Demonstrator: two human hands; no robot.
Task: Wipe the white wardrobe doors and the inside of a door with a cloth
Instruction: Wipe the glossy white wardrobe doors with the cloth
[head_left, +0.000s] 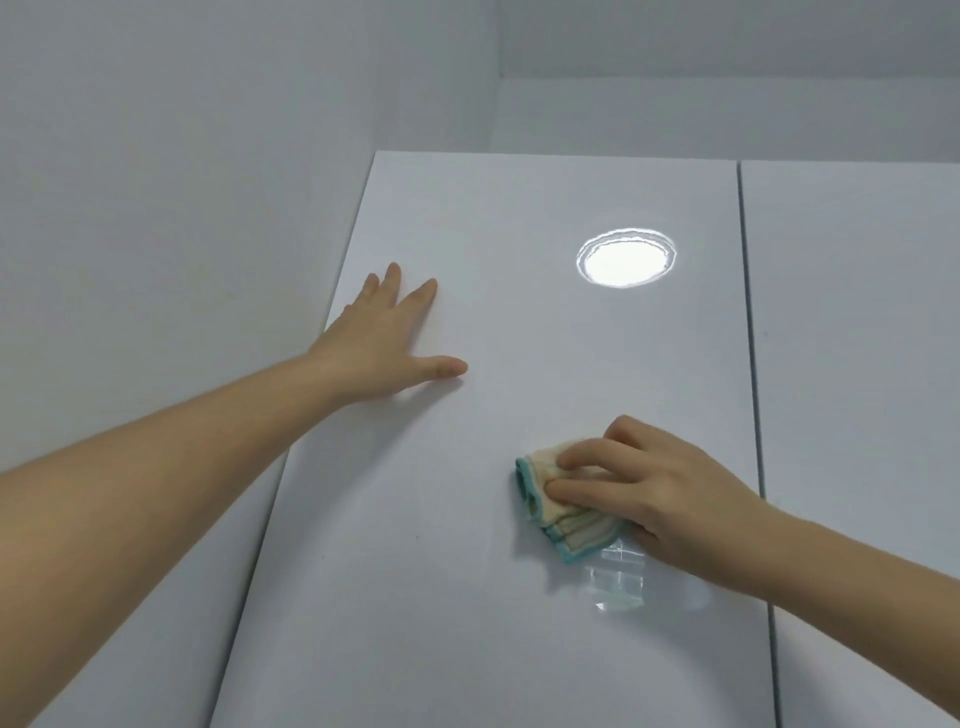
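Observation:
A glossy white wardrobe door (493, 597) fills the middle of the head view. My left hand (389, 338) lies flat against its upper left part, fingers spread, near the door's left edge. My right hand (660, 493) presses a folded cream cloth with a teal border (550, 499) onto the door's lower right area. The fingers lie on top of the cloth and the thumb is below it. A second white door (857, 364) stands to the right, split from the first by a narrow dark gap.
A plain white wall (156, 208) runs along the left of the door. Above the doors a white surface (675, 119) continues to the ceiling. A round lamp reflection (626, 257) glares on the door's upper right, and a window reflection (618, 577) shows below the cloth.

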